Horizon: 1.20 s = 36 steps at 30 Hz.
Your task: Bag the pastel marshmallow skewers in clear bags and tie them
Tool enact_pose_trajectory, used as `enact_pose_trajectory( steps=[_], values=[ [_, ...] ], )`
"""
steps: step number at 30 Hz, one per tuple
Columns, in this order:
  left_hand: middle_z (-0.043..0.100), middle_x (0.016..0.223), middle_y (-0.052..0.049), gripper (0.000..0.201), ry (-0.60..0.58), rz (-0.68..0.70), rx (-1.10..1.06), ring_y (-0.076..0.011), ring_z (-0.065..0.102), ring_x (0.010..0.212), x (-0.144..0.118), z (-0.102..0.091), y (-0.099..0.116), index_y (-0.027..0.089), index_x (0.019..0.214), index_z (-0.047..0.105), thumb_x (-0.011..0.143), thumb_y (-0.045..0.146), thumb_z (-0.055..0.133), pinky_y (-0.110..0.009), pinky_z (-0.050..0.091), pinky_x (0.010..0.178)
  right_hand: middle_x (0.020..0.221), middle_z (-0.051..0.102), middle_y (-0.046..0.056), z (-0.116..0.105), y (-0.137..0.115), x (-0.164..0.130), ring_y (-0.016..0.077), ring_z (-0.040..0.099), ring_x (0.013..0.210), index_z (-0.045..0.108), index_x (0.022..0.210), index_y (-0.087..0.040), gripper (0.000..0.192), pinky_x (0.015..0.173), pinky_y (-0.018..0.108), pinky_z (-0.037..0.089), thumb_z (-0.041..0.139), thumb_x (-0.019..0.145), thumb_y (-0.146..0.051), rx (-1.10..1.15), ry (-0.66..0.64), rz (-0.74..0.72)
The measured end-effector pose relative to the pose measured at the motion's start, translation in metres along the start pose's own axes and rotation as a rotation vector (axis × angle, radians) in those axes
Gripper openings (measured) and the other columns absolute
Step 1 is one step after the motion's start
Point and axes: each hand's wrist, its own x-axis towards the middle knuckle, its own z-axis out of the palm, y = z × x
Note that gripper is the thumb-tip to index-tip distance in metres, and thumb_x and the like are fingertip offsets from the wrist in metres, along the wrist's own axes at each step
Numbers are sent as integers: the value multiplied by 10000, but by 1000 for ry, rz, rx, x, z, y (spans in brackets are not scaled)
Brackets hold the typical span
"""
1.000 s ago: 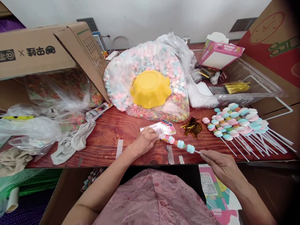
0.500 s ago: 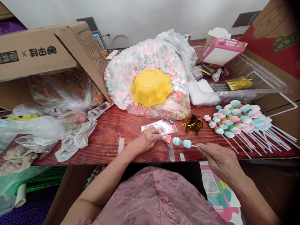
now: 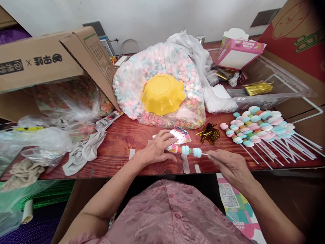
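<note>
With twelve o'clock toward the pale wall (image 3: 162,18), the candy skewer (image 3: 186,150) lies level just above the near edge of the reddish wood bench (image 3: 109,150), its white stick pinched by the right hand (image 3: 230,164) at three o'clock. The left hand (image 3: 156,149) at nine has its fingers spread, closed on nothing; I cannot tell whether they touch the tip. Printed cards (image 3: 181,136) lie at eleven, gold ties (image 3: 209,134) at two, and a heap of finished-looking skewers (image 3: 259,123) between two and three. At eleven, an upturned yellow bowl (image 3: 164,95) sits on a bulging bag of sweets (image 3: 127,81). A clear tray (image 3: 279,95) spreads at two; a cardboard box (image 3: 30,73) gapes at ten, and a grey cloth (image 3: 83,150) is crumpled at nine. Wall sockets show at eleven (image 3: 95,27) and one.
</note>
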Motion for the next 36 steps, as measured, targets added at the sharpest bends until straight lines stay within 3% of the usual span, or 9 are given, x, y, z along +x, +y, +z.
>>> enact_pose_trajectory(
  steps=[5, 9, 13, 16, 19, 26, 31, 34, 36],
  values=[
    [618, 800, -54, 142, -226, -244, 85, -191, 546, 733, 4, -4, 20, 155, 871, 629, 849, 287, 579, -310, 429, 697, 718, 652, 34, 0, -10, 7, 154, 593, 650, 670, 1062, -155, 267, 616, 274, 443, 455, 912, -105, -200, 4, -173],
    [606, 751, -20, 77, -241, -330, 52, -158, 518, 677, 6, -2, 32, 168, 783, 593, 804, 241, 604, -268, 365, 629, 656, 607, 33, -1, -26, 20, 165, 543, 609, 669, 1006, -132, 305, 602, 300, 384, 398, 881, -68, -404, 35, -299],
    [612, 750, -10, 189, -250, -346, -32, -153, 536, 690, 6, -1, 37, 171, 765, 579, 850, 334, 618, -262, 361, 633, 713, 658, 50, -3, -29, 31, 156, 565, 628, 667, 911, -161, 317, 611, 286, 373, 365, 889, -72, -337, -15, -267],
    [638, 844, -37, 296, -230, -335, -32, -191, 573, 778, 3, 2, 36, 166, 852, 585, 814, 442, 683, -285, 396, 688, 728, 677, 30, -4, -21, 35, 138, 589, 642, 659, 880, -195, 291, 605, 258, 368, 380, 958, -168, -173, -149, -97],
    [651, 974, -56, 369, -213, -307, -76, -218, 592, 879, -2, 3, 36, 174, 1033, 574, 785, 400, 728, -309, 425, 766, 708, 668, 10, -6, -11, 35, 131, 591, 619, 642, 840, -204, 305, 595, 252, 353, 384, 992, -258, -88, -269, 47],
    [654, 939, -38, 610, -310, -359, -230, -235, 621, 847, -1, 2, 45, 211, 1267, 487, 749, 406, 743, -309, 456, 715, 619, 630, 13, -1, -17, 32, 139, 569, 583, 609, 755, -186, 227, 562, 265, 266, 429, 821, -64, -238, -339, -118],
    [667, 1074, -112, 819, -234, -224, -179, -294, 643, 957, 6, 7, 43, 209, 1428, 393, 720, 384, 766, -375, 491, 790, 627, 625, -3, -3, -26, 36, 124, 527, 551, 631, 765, -196, 251, 549, 264, 266, 428, 820, -61, -107, -330, -173],
    [615, 1229, -168, 816, -61, -142, -74, -345, 571, 1133, 9, -12, 54, 199, 1393, 466, 689, 451, 791, -481, 445, 947, 610, 600, -12, 1, -21, 32, 118, 514, 546, 624, 724, -199, 295, 543, 249, 308, 407, 919, -157, 36, -262, -33],
    [637, 1194, -148, 656, 113, -118, -70, -331, 567, 1119, 5, -28, 70, 219, 1251, 599, 685, 488, 791, -498, 419, 981, 598, 582, -15, 8, -14, 25, 118, 511, 537, 649, 762, -196, 311, 532, 238, 342, 414, 958, -253, 130, -151, 124]
  ],
)
